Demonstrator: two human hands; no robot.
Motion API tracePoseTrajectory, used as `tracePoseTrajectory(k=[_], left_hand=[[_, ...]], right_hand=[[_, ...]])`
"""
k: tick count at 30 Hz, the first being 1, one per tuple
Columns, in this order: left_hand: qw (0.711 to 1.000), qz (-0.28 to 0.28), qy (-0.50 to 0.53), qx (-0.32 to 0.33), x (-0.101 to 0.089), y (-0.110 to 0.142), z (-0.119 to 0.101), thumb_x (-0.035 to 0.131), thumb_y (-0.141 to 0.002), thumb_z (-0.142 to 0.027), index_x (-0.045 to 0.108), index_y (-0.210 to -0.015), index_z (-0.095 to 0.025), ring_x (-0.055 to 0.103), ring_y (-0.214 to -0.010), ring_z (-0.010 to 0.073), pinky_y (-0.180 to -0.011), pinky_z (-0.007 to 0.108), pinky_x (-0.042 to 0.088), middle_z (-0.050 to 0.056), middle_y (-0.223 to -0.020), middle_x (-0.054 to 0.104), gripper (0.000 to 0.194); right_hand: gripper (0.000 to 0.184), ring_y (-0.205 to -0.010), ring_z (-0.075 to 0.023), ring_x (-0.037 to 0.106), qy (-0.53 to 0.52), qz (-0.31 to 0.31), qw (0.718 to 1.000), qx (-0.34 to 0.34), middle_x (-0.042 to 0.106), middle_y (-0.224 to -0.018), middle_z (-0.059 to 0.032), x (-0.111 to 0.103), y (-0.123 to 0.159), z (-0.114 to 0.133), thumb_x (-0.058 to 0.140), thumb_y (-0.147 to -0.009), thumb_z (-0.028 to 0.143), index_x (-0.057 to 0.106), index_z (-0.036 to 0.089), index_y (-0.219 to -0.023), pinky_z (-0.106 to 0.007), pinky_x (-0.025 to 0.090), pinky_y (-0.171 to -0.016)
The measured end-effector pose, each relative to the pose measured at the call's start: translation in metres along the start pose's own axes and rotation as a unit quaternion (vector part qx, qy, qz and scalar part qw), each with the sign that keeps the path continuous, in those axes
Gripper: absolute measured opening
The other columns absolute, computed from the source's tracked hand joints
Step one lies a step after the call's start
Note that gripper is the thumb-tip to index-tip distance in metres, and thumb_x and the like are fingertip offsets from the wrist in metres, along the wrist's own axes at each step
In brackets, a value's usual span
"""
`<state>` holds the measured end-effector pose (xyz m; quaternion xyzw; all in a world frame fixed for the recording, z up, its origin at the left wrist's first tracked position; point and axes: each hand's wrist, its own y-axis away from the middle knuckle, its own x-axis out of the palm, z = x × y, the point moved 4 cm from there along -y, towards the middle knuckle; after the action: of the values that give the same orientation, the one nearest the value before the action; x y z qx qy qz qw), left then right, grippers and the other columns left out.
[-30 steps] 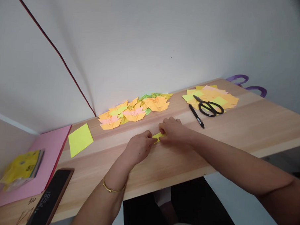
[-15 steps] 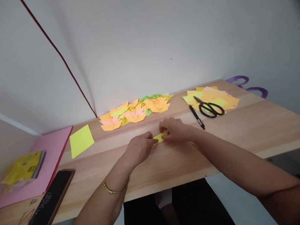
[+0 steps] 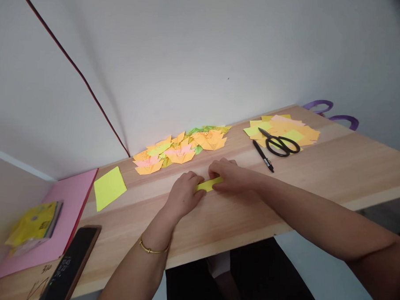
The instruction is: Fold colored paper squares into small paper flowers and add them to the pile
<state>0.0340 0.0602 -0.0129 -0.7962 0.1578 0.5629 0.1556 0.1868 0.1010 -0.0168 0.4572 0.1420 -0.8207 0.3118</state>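
Observation:
A narrow folded strip of yellow paper (image 3: 209, 184) lies low over the wooden table (image 3: 236, 222), stretched between my two hands. My left hand (image 3: 185, 193) pinches its left end between thumb and fingers. At the other end, my right hand (image 3: 228, 175) has its fingers curled over the paper, which hides that part. Beyond my hands, along the wall, sit several folded paper pieces (image 3: 180, 155) in orange, pink, yellow and green, some with dots drawn on them.
On the right, black scissors (image 3: 281, 145) rest on loose paper sheets (image 3: 306, 134), beside a black pen (image 3: 262, 156). To the left are a yellow paper square (image 3: 110, 189), a phone (image 3: 71, 263), and pink sheets (image 3: 74, 193) under a yellow packet (image 3: 34, 224). Purple handles (image 3: 345, 120) show past the far edge.
My left hand has shifted its hold from a fingertip on the paper to a pinch at its left end. More of the strip's length shows between my hands.

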Motion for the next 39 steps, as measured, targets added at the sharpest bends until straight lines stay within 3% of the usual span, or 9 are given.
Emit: tracePoseTrajectory(k=[7, 12, 17, 26, 29, 31, 33, 36, 39], left_hand=[[0.997, -0.031, 0.068, -0.022, 0.003, -0.004, 0.003, 0.053, -0.078, -0.021, 0.064, -0.077, -0.019, 0.053, -0.078, 0.0177, -0.068, 0.03, 0.04, 0.003, -0.079, 0.06, 0.011], [0.99, -0.066, 0.118, -0.028, 0.0, -0.004, 0.003, 0.053, -0.078, -0.021, 0.064, -0.076, -0.019, 0.054, -0.076, 0.0162, -0.068, 0.029, 0.041, 0.003, -0.075, 0.061, 0.011], [0.984, -0.088, 0.152, 0.011, -0.003, -0.004, -0.001, 0.051, -0.076, -0.016, 0.065, -0.076, -0.018, 0.054, -0.076, 0.0149, -0.068, 0.027, 0.041, 0.003, -0.075, 0.061, 0.015], [0.967, -0.089, 0.228, -0.07, -0.011, -0.002, 0.007, 0.053, -0.064, -0.015, 0.055, -0.056, -0.016, 0.047, -0.059, 0.0107, -0.055, 0.023, 0.036, -0.002, -0.059, 0.052, 0.007], [0.913, -0.158, 0.352, -0.131, -0.013, -0.003, 0.024, 0.058, -0.068, -0.022, 0.057, -0.062, -0.016, 0.048, -0.061, 0.0102, -0.058, 0.023, 0.039, -0.002, -0.063, 0.055, 0.008], [0.834, -0.187, 0.496, -0.155, -0.008, -0.004, 0.03, 0.061, -0.071, -0.031, 0.06, -0.072, -0.016, 0.049, -0.06, 0.0088, -0.063, 0.024, 0.042, -0.002, -0.064, 0.055, 0.015], [0.763, -0.161, 0.605, -0.159, 0.003, -0.006, 0.028, 0.066, -0.069, -0.035, 0.06, -0.077, -0.015, 0.047, -0.055, 0.0069, -0.065, 0.026, 0.045, -0.003, -0.062, 0.053, 0.022], [0.737, -0.097, 0.652, -0.151, 0.016, -0.007, 0.015, 0.073, -0.063, -0.03, 0.063, -0.08, -0.013, 0.05, -0.059, 0.0073, -0.066, 0.025, 0.044, -0.001, -0.067, 0.058, 0.026], [0.723, -0.115, 0.661, -0.162, 0.02, -0.006, 0.011, 0.074, -0.062, -0.028, 0.064, -0.076, -0.013, 0.05, -0.056, 0.0071, -0.061, 0.024, 0.042, -0.001, -0.064, 0.058, 0.023]], right_hand=[[0.013, -0.076, -0.0186, 0.051, -0.018, -0.005, 0.999, 0.025, 0.062, -0.078, -0.0004, 0.001, -0.002, -0.002, 0.052, -0.068, 0.023, 0.055, 0.022, -0.081, -0.029, 0.032, -0.071], [0.013, -0.073, -0.0144, 0.055, -0.046, -0.024, 0.998, -0.037, 0.066, -0.078, 0.0013, -0.007, -0.003, 0.013, 0.047, -0.075, 0.024, 0.06, 0.02, -0.072, -0.031, 0.031, -0.077], [0.009, -0.069, -0.0128, 0.053, -0.072, -0.053, 0.993, -0.071, 0.063, -0.071, 0.0012, -0.006, -0.004, 0.016, 0.051, -0.069, 0.021, 0.059, 0.018, -0.067, -0.027, 0.033, -0.07], [0.003, -0.058, -0.0084, 0.04, -0.236, 0.001, 0.971, -0.037, 0.048, -0.062, 0.0043, -0.007, -0.003, 0.006, 0.049, -0.065, 0.019, 0.052, 0.017, -0.064, -0.021, 0.03, -0.053], [0.008, -0.058, -0.0085, 0.04, -0.286, -0.039, 0.958, 0.002, 0.049, -0.064, 0.0038, -0.015, -0.003, -0.004, 0.054, -0.067, 0.025, 0.054, 0.017, -0.067, -0.022, 0.03, -0.053], [0.015, -0.058, -0.0087, 0.041, -0.343, -0.063, 0.937, 0.022, 0.049, -0.065, 0.0036, -0.018, -0.004, -0.008, 0.057, -0.069, 0.032, 0.054, 0.018, -0.07, -0.022, 0.03, -0.053], [0.021, -0.058, -0.0088, 0.042, -0.395, -0.083, 0.915, 0.026, 0.049, -0.065, 0.0036, -0.017, -0.005, -0.008, 0.06, -0.07, 0.037, 0.053, 0.018, -0.071, -0.023, 0.031, -0.053], [0.024, -0.06, -0.0094, 0.045, -0.436, -0.096, 0.895, 0.016, 0.051, -0.067, 0.0031, -0.013, -0.006, 0.0, 0.06, -0.07, 0.04, 0.051, 0.018, -0.073, -0.023, 0.032, -0.055], [0.022, -0.062, -0.0104, 0.047, -0.442, -0.075, 0.894, 0.01, 0.053, -0.069, 0.002, -0.009, -0.005, 0.01, 0.059, -0.071, 0.038, 0.051, 0.018, -0.076, -0.024, 0.035, -0.057]])
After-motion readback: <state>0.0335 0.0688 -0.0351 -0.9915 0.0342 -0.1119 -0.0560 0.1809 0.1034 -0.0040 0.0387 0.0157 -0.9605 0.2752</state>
